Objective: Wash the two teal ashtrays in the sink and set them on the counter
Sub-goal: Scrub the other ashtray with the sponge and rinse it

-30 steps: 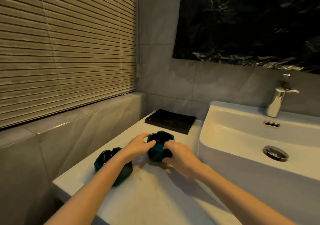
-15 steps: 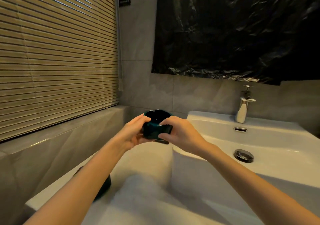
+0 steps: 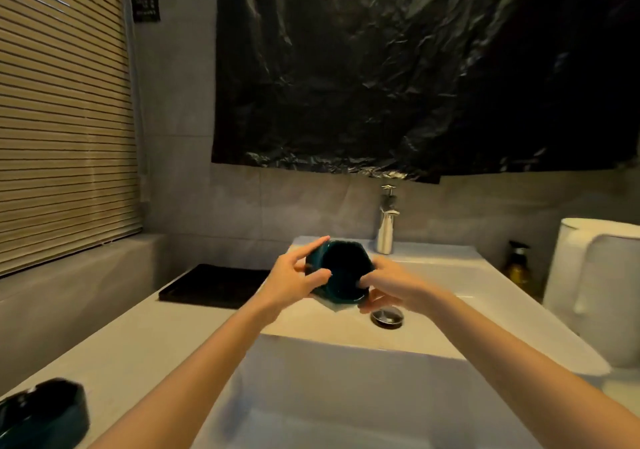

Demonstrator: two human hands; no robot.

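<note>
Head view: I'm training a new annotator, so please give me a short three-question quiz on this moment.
1. True or false: the held ashtray stands on the floor of the sink.
2. Where is the other ashtray? A inside the sink; B on the counter, lower left; C stacked under the held ashtray.
3. Fill in: the held ashtray is gripped by ____ hand(s).
Key: 1 false, it is held up over the basin; 2 B; 3 both, the left hand and the right hand.
</note>
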